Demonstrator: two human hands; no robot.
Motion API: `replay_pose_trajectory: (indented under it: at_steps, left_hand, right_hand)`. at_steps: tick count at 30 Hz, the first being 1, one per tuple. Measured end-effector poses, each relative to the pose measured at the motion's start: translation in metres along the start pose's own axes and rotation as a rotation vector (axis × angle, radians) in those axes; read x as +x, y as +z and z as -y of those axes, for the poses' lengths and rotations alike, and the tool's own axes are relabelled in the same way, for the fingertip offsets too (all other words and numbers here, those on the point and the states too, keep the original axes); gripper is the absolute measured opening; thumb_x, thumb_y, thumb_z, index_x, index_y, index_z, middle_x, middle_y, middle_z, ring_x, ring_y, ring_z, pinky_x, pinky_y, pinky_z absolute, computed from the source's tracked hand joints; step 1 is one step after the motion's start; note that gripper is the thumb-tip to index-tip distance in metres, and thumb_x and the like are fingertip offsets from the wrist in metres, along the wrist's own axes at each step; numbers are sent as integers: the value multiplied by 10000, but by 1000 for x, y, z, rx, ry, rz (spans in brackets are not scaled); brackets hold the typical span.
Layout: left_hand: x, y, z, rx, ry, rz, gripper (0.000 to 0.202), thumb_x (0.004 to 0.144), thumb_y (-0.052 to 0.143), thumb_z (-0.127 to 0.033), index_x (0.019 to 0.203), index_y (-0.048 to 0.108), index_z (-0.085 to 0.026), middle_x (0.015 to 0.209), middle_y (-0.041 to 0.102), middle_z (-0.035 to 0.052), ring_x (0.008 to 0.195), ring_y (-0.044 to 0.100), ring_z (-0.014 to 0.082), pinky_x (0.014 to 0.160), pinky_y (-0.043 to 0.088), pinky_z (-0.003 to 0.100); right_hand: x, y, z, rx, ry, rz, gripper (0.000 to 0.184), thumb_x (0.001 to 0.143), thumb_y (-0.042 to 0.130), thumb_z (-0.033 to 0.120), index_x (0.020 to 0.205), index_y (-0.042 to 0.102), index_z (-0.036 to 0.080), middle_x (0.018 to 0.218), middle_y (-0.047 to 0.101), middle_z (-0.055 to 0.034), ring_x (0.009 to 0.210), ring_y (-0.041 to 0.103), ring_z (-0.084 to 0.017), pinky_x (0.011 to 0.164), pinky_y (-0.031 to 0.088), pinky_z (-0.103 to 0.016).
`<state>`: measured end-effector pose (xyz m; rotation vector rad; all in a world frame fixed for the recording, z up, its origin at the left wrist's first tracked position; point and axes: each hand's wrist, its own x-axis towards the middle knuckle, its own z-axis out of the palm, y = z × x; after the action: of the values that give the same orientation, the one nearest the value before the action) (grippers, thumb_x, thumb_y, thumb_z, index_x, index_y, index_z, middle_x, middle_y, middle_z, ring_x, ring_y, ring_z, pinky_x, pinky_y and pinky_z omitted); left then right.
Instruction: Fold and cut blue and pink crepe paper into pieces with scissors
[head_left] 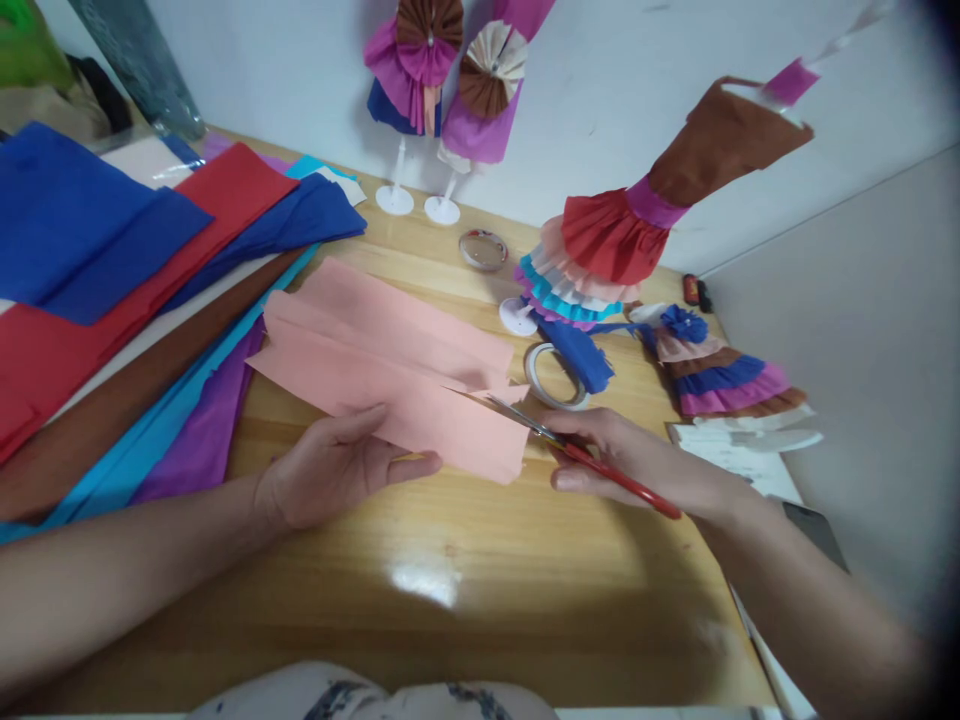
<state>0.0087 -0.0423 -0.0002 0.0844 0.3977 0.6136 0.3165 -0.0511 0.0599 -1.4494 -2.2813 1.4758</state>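
In the middle of the table (pixel 525 540), in front of the person, lies a pink paper sheet (pixel 390 350), loosely folded, with a slit near its right end. The left hand (pixel 330 470) has its grip closed lightly on the near edge, thumb over the top and other fingers partly hidden underneath. The right hand (pixel 622 450) has its grip wrapped around the red-handled scissors (pixel 577 453), their blades at the slit; how far apart the blades stand I cannot tell. A tape roll (pixel 533 375) sits just beyond that hand.

The paper looks thin, matte and very light, likely soft enough to sag or crease, hardly slippery, and easy to tear at the slit. It seems best taken by the near edge, with thumb and fingers spread flat, clear of the blades; a hard pinch could wrinkle it. The scissors look stiff, smooth and somewhat heavier, best held by their handles.
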Motion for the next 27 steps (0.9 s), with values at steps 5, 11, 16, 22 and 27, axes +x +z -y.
replay_pose_trajectory:
  at_steps: [5,11,16,22,27]
  left_hand:
    - [0,1,-1,8,27,-24,184,944,564,-146,881,736,-133,865,795,63,877,760,212,994,552,421]
    - [2,2,-2,0,35,-35,144,932,581,-134,904,722,-125,904,791,77,882,755,217,980,556,427]
    - [2,4,0,72,48,-18,238,968,513,-176,916,734,-108,965,787,80,921,741,208,1006,528,392]
    - [5,-1,1,161,33,64,370,1006,444,-273,1006,733,-43,1062,770,132,1112,687,257,1119,428,391]
    - [7,-8,1,159,16,109,355,993,474,-279,1098,706,-32,1162,734,190,1256,607,287,1203,304,467]
  right_hand:
    - [-24,32,-14,-536,304,-248,566,849,656,331,1378,529,173,1094,745,-167,848,733,-332,694,535,-382]
    - [-27,58,-3,-660,237,-250,569,846,582,234,1400,480,154,1273,664,-191,1007,717,-319,809,573,-416]
    - [-25,56,8,-824,203,-255,530,835,556,179,1364,544,144,1091,704,-166,935,707,-310,768,558,-405]
    - [-31,57,20,-718,205,-446,477,871,603,280,1335,601,170,995,749,-145,806,718,-304,675,540,-389]
    - [1,69,33,327,0,-554,450,831,679,524,1134,703,192,1092,758,-119,985,714,-282,831,567,-384]
